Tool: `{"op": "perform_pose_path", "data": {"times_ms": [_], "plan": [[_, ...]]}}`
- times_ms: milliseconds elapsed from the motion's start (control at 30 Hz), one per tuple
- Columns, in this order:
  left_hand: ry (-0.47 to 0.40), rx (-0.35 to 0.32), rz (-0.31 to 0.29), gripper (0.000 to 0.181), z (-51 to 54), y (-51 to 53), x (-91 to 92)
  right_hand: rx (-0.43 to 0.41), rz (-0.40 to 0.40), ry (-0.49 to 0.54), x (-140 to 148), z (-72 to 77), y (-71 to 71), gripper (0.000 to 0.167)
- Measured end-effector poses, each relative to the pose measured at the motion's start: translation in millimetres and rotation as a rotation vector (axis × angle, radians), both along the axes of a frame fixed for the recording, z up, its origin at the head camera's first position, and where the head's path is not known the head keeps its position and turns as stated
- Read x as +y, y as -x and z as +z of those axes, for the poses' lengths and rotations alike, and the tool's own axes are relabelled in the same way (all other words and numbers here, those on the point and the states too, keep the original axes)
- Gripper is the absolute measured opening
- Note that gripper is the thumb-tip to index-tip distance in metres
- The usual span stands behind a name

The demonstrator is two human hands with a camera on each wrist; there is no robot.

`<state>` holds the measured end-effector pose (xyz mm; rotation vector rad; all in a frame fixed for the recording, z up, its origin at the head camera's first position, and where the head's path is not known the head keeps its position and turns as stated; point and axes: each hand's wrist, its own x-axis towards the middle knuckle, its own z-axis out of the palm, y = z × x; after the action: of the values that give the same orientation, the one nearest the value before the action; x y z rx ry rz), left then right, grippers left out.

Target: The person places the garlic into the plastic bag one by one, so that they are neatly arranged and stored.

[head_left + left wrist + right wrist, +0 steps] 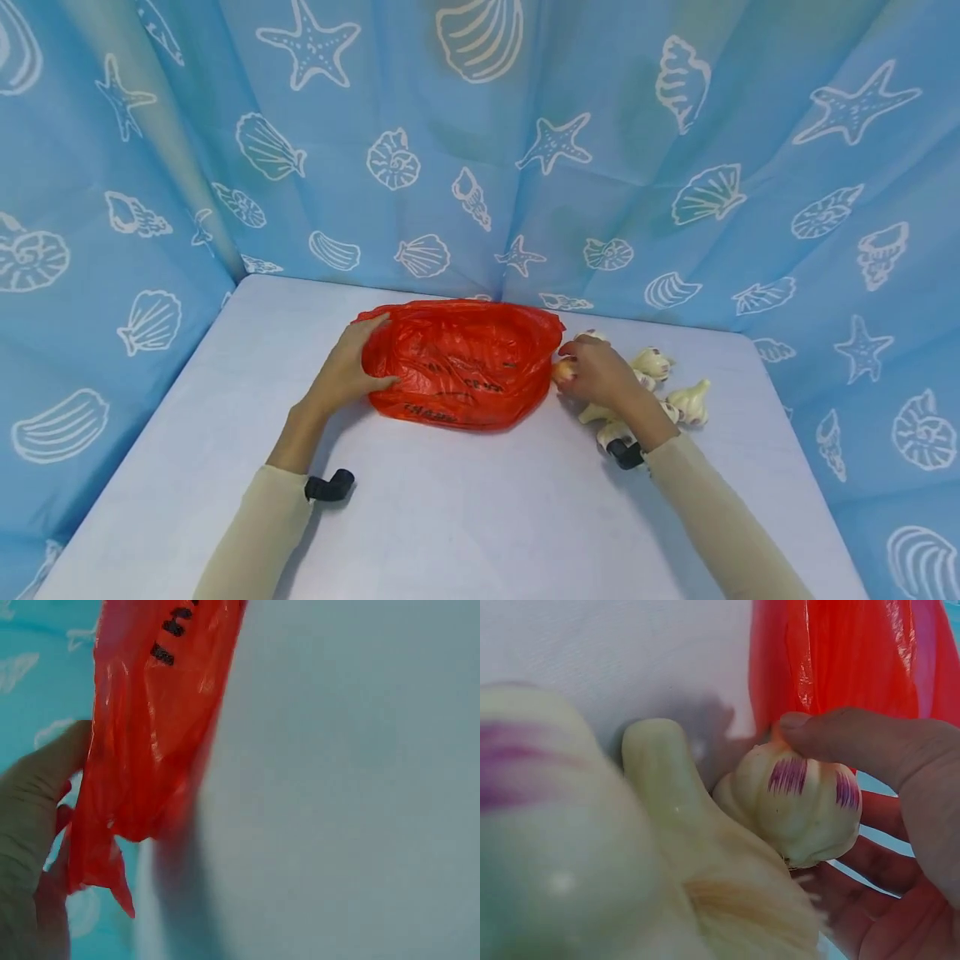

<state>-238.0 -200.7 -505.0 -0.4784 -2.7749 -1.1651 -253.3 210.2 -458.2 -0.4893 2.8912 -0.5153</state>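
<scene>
A red plastic bag (pixel 457 367) with black print lies with its mouth open upward. At its left side, my left hand (pixel 341 371) holds the rim, thumb in front and fingers toward the back; the left wrist view shows the hand (pixel 34 825) against the bag's red film (pixel 150 727), fingers partly hidden. Beside the bag's right side, my right hand (pixel 603 375) grips a garlic bulb (pixel 564 371). Up close, the right hand (pixel 900 817) has its thumb on top of this purple-streaked bulb (pixel 795 799), with fingers behind it.
Several other garlic bulbs (pixel 690 402) lie under and right of my right forearm on the white table (pixel 480 517). Two are large in the right wrist view, one with a thick stem (pixel 660 761). A blue shell-patterned curtain (pixel 465 108) hangs behind the table and along its sides.
</scene>
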Motion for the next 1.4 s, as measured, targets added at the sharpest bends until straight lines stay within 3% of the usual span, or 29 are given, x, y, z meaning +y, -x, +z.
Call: {"op": "perform_pose_path", "data": {"times_ms": [100,167,267,367,533,700,933,1133,1400], "plan": [[0.172,0.052,-0.068,0.1,13.1,7.5,3.1,0.013,-0.008,-0.005,1.3,0.5,1.4,0.054],[0.227,0.034,-0.124,0.102,16.8,15.6,4.0,0.014,-0.01,-0.005,2.6,0.2,2.3,0.054],[0.227,-0.03,-0.182,0.107,11.0,28.4,0.1,0.005,-0.015,0.003,3.4,-1.1,3.1,0.054],[0.155,-0.091,-0.199,0.114,-2.8,37.5,-7.9,0.007,-0.006,0.012,2.5,-3.9,4.1,0.052],[-0.085,-0.17,-0.16,0.123,-24.3,38.2,-17.6,0.033,0.02,0.006,1.5,-6.2,2.7,0.049],[-0.243,-0.208,-0.125,0.121,-25.9,38.2,-15.8,0.049,0.018,0.022,3.6,-2.2,3.5,0.049],[-0.305,-0.184,-0.046,0.119,-33.0,30.1,-13.1,0.061,0.022,0.049,6.7,-7.6,1.1,0.048],[-0.386,-0.198,0.031,0.113,-39.1,22.8,-17.6,0.051,-0.035,0.13,8.1,-14.2,-5.2,0.05],[-0.343,-0.214,0.016,0.113,-34.5,26.9,-14.8,0.105,-0.062,0.17,17.8,-14.4,-6.4,0.038]]}}
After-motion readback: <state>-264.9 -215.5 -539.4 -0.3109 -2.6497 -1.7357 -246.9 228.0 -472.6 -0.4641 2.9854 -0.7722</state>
